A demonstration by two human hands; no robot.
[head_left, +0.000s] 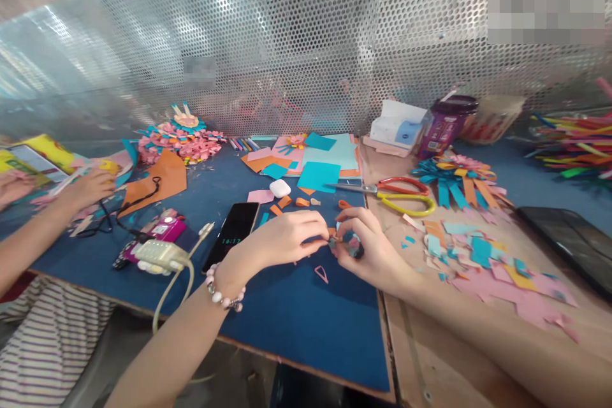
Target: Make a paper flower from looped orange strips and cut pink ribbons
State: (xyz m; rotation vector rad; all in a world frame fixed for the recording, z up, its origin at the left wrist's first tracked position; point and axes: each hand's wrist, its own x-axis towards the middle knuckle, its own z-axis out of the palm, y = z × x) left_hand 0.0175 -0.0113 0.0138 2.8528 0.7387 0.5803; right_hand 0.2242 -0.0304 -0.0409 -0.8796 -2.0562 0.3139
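My left hand [287, 239] and my right hand [366, 245] meet over the blue table mat [296, 312]. Both are closed in a pinch around a small paper craft piece [342, 243] with orange and blue bits. A bead bracelet [224, 293] circles my left wrist. A small pink paper loop [321, 274] lies on the mat just below the hands. A black phone [232, 233] lies left of my left hand, and a white earbud case [280, 188] sits behind it.
Red and yellow scissors [401, 194] lie behind my right hand. Paper scraps [482, 261] cover the wooden table at right, near a dark tablet [568, 242]. Another person's hand [86, 188] works at left. A perforated metal screen [296, 38] closes the back.
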